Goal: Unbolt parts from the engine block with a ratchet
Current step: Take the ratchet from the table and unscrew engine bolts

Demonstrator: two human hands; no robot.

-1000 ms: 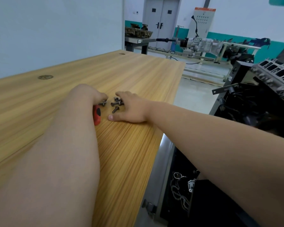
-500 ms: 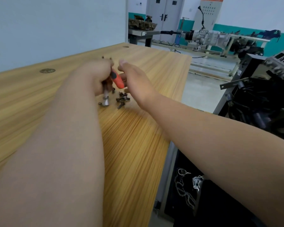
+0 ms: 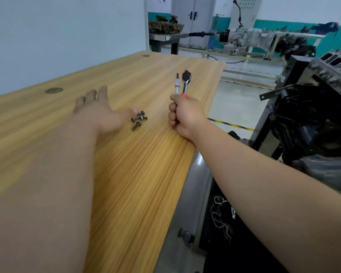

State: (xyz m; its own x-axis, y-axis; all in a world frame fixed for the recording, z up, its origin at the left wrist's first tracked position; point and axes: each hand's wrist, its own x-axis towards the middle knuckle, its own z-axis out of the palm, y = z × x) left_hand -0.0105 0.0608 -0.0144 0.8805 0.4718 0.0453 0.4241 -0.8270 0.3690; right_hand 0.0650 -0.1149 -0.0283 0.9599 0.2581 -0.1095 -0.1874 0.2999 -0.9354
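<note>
My right hand (image 3: 185, 115) grips a ratchet (image 3: 185, 80) upright above the wooden table (image 3: 126, 174); its head and a thin extension bar (image 3: 177, 83) stick up out of the fist, with a bit of red handle showing. My left hand (image 3: 98, 111) lies flat on the table with straight fingers, holding nothing. Several dark bolts (image 3: 138, 120) lie in a small heap between the two hands, just beyond the left thumb. The dark engine block (image 3: 313, 123) stands on a stand to the right of the table, apart from both hands.
The table's right edge has a grey metal rail (image 3: 193, 186). Black parts and a chain (image 3: 220, 219) lie low beside it. A gearbox on a long frame (image 3: 244, 38) and a bench with engine parts (image 3: 165, 26) stand at the back. A pale wall runs along the left.
The ratchet passed from my left hand to my right, which now holds it upright to the right of the bolts. My left hand has opened flat on the table.
</note>
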